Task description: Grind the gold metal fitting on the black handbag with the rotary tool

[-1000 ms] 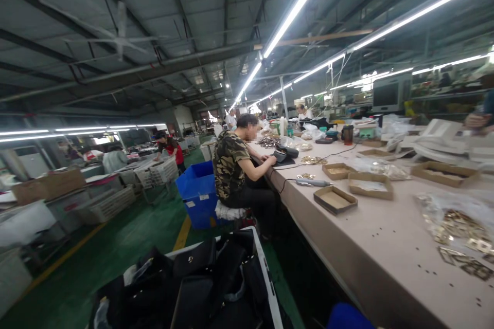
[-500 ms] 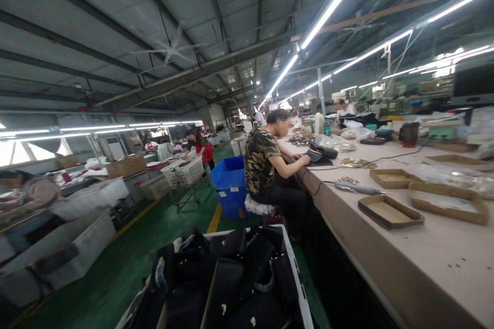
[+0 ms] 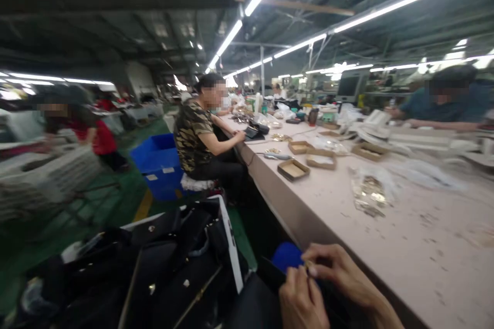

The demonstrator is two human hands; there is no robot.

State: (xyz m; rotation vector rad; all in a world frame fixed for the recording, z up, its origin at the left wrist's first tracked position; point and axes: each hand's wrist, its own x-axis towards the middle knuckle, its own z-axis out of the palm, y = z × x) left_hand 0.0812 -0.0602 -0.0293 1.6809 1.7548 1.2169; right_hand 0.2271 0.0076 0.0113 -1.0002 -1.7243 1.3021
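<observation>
My left hand (image 3: 301,299) is closed at the lower edge of the view, its fingers curled against a black bag piece (image 3: 257,295). Just above and to the right, my right hand (image 3: 341,273) pinches a small gold-coloured metal piece (image 3: 309,264), its fingertips meeting those of the left hand. The metal piece is mostly covered by fingers, so its exact kind does not show. Something blue (image 3: 286,256) lies just behind the hands. To their left, a white crate (image 3: 230,247) is heaped with black bags (image 3: 158,267) bearing gold-coloured clasps.
The long table (image 3: 324,211) runs along the right, with cardboard trays (image 3: 293,169), a plastic bag of gold-coloured metal parts (image 3: 371,193) and a grey handheld tool (image 3: 277,156). A co-worker in camouflage (image 3: 195,136) sits beyond the crate, by a blue bin (image 3: 156,164).
The view has swung right and both my hands have come into it, holding the small metal piece. A person in red at the left now appears closer.
</observation>
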